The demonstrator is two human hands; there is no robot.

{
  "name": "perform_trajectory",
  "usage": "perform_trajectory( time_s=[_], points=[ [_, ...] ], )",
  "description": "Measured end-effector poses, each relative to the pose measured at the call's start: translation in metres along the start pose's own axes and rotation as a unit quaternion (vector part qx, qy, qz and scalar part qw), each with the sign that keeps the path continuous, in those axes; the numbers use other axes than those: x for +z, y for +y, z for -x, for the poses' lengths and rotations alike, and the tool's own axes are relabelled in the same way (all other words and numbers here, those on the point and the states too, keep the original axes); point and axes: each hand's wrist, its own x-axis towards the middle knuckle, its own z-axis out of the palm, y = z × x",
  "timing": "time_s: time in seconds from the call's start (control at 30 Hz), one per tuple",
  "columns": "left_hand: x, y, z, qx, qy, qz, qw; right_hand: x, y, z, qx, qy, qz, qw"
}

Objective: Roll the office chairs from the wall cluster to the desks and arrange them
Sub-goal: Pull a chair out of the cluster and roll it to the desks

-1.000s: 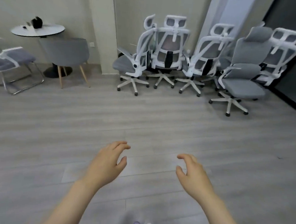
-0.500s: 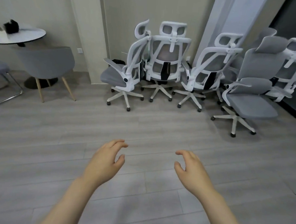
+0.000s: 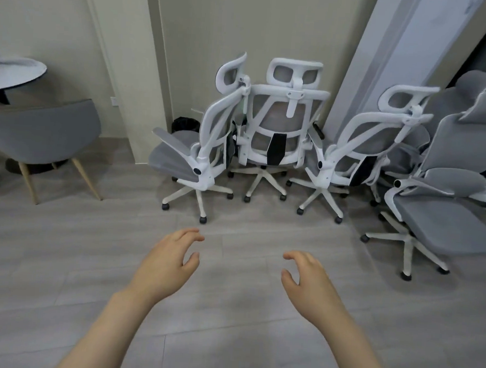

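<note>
Both hands are held out over the grey floor (image 3: 61, 258), and nothing is grasped by them. The left hand (image 3: 164, 267) and the right hand (image 3: 309, 281) are kept with fingers loosely bent and palms down. The office chairs are grouped against the wall (image 3: 245, 27). Nearest to the wall the middle chair (image 3: 279, 135) is seen from the back. Left of it the side-turned chair (image 3: 198, 152) is placed, right of it another white chair (image 3: 360, 151), and further right the grey chair (image 3: 449, 190).
</note>
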Motion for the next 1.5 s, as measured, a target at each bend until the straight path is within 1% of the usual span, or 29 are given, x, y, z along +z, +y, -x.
perform_trajectory(
  time_s=[0.13, 0.27, 0.37, 0.53, 0.7, 0.8, 1.03, 1.17, 1.27, 1.37, 1.43, 1.5],
  points=[
    [-0.012, 0.0, -0.106, 0.01, 0.006, 0.016, 1.0, -0.023, 0.0, -0.096, 0.014, 0.01, -0.011, 1.0],
    [0.001, -0.003, -0.202, 0.022, -0.025, 0.017, 0.999, -0.034, 0.02, -0.183, 0.027, 0.011, -0.013, 0.999],
    [0.016, -0.009, -0.275, 0.02, -0.028, 0.02, 0.999, -0.044, 0.042, -0.256, 0.033, 0.008, -0.013, 0.999],
    [0.031, -0.014, -0.395, -0.013, 0.008, 0.019, 1.0, -0.069, 0.068, -0.393, 0.021, -0.011, 0.002, 1.0],
    [0.024, -0.011, -0.497, -0.035, 0.058, 0.037, 0.997, -0.106, 0.07, -0.518, -0.027, -0.047, 0.043, 0.998],
    [0.013, -0.017, -0.551, -0.046, 0.085, 0.035, 0.995, -0.12, 0.066, -0.589, -0.058, -0.048, 0.041, 0.996],
    [-0.02, -0.058, -0.682, -0.07, 0.167, 0.017, 0.983, -0.128, 0.017, -0.753, -0.139, -0.047, 0.03, 0.989],
    [-0.042, -0.08, -0.758, -0.058, 0.205, -0.016, 0.977, -0.138, -0.024, -0.844, -0.171, -0.039, 0.03, 0.984],
    [-0.061, -0.092, -0.809, -0.056, 0.216, -0.005, 0.975, -0.151, -0.057, -0.901, -0.205, -0.03, 0.018, 0.978],
    [-0.071, -0.101, -0.852, -0.068, 0.216, 0.037, 0.973, -0.157, -0.085, -0.963, -0.249, -0.007, -0.002, 0.968],
    [-0.069, -0.105, -0.869, -0.087, 0.202, 0.06, 0.974, -0.157, -0.101, -1.001, -0.27, 0.005, -0.013, 0.963],
    [-0.063, -0.109, -0.877, -0.097, 0.206, 0.043, 0.973, -0.156, -0.119, -1.038, -0.282, 0.013, -0.034, 0.959]
  ],
)
